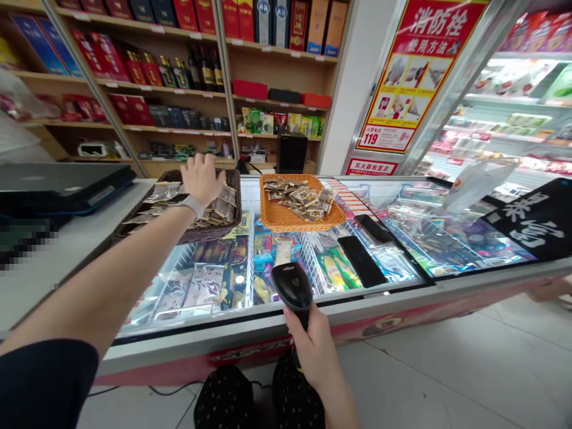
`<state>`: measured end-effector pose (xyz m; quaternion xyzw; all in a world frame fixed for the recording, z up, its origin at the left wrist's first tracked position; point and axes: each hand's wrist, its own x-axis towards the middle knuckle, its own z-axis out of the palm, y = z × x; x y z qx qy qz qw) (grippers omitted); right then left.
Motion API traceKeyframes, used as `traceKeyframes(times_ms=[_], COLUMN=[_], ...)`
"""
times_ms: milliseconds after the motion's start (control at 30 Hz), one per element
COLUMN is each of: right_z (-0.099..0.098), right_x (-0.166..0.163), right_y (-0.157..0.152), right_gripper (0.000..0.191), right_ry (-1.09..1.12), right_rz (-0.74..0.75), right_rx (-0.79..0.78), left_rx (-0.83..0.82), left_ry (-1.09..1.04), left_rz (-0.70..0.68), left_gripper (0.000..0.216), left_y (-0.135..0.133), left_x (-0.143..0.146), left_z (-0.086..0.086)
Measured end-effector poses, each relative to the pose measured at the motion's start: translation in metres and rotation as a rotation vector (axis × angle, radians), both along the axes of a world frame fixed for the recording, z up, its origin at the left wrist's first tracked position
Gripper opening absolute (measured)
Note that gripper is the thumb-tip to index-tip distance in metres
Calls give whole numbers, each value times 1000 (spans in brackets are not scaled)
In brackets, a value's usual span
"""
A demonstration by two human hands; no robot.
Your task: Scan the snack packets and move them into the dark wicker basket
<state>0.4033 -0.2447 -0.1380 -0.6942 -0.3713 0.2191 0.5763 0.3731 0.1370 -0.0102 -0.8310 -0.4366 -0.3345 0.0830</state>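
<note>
My left hand [202, 177] reaches far forward over a dark wicker basket [232, 223] filled with small snack packets [222, 208]. Its fingers curl down onto the packets; whether they grip one is hidden. A white band circles that wrist. My right hand [314, 348] is low and close to me, closed round the handle of a black barcode scanner [292, 287]. The scanner's head points forward over the front edge of the glass-topped freezer [402, 292].
An orange wicker basket [286, 221] of snack packets sits right of the dark one. Two black phones [361, 260] lie on the freezer glass. A white counter with a dark till screen [58, 186] is at left. Shelves of boxes and bottles line the back wall.
</note>
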Motion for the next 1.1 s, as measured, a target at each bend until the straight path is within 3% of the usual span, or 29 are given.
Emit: traceKeyframes(times_ms=[100, 233, 333, 467, 567, 700, 833, 967, 1100], right_z=[1, 8, 11, 9, 5, 0, -2, -4, -3], right_x=[5, 12, 18, 29, 39, 47, 45, 38, 29], right_y=[-2, -10, -17, -26, -29, -27, -24, -22, -19], right_gripper=[40, 36, 35, 31, 32, 35, 39, 41, 38], right_ry=[11, 9, 6, -25, -34, -21, -2, 7, -33], right_rz=[-58, -112, -146, -156, -152, -205, -184, -139, -106], right_rx=[21, 46, 54, 23, 4, 11, 28, 15, 0], left_rx=[-40, -201, -256, -179, -163, -153, -224, -385, -532], left_ry=[70, 309, 486, 546, 539, 537, 359, 22, -269], left_rz=[-184, -379, -429, -464, -491, -530, -542, -673, -793], left_gripper=[41, 41, 55, 74, 59, 34, 37, 31, 30], left_y=[-40, -78, -83, -75, -73, -76, -78, -80, -91], left_x=[51, 127, 171, 209, 222, 219, 196, 155, 92], left_z=[-1, -28, -55, -77, -79, -70, -56, -35, -24])
